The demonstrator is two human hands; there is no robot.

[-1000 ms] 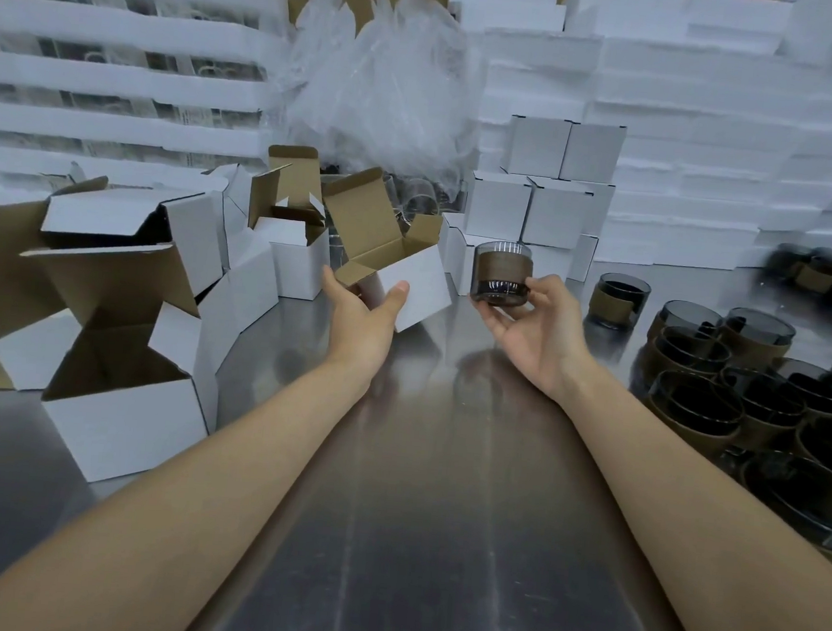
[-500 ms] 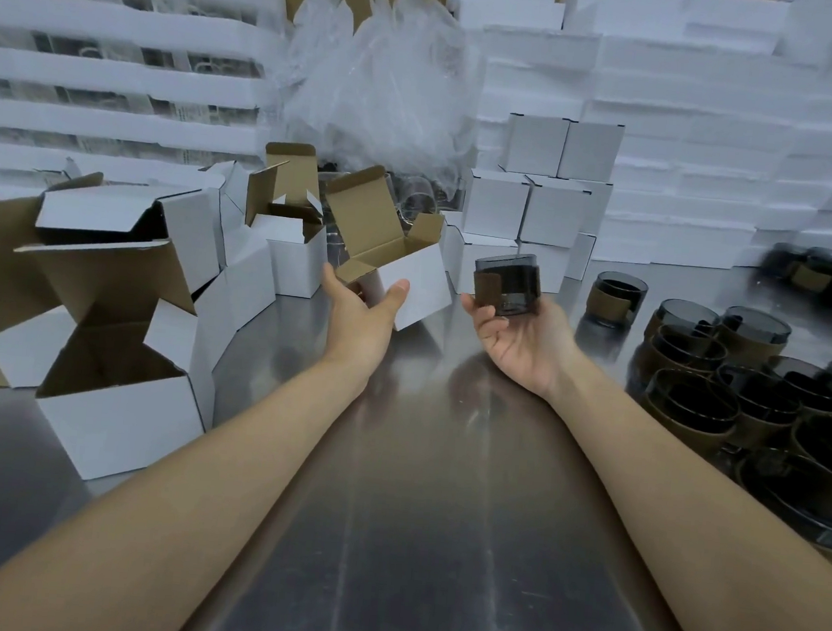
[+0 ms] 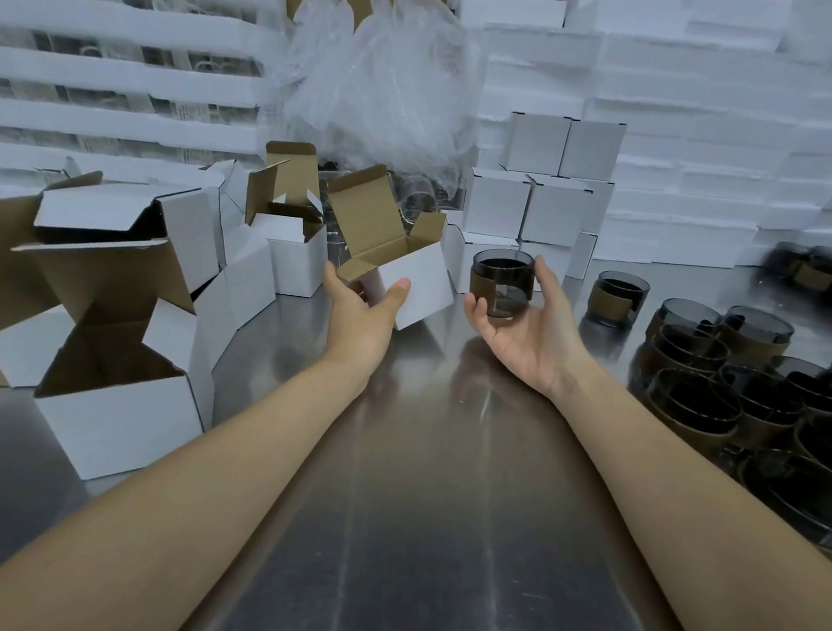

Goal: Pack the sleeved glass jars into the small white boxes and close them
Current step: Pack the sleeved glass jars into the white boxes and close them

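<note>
My left hand (image 3: 361, 318) holds a small white box (image 3: 419, 278) from below, tilted, with its brown-lined lid flap standing open. To its right my right hand (image 3: 526, 339) cradles a dark glass jar with a brown sleeve (image 3: 501, 282), upright, mouth up, between thumb and fingers. The jar is beside the box, a short gap apart. Both are lifted above the steel table (image 3: 413, 514).
Several open empty white boxes (image 3: 118, 406) crowd the left. Closed white boxes (image 3: 559, 177) are stacked at the back centre. Several sleeved jars (image 3: 695, 407) cluster on the right. White foam trays (image 3: 716, 139) and crumpled plastic wrap (image 3: 382, 88) fill the background.
My right hand has turned the jar from lying sideways to upright with its mouth up. The left hand and box have stayed almost still.
</note>
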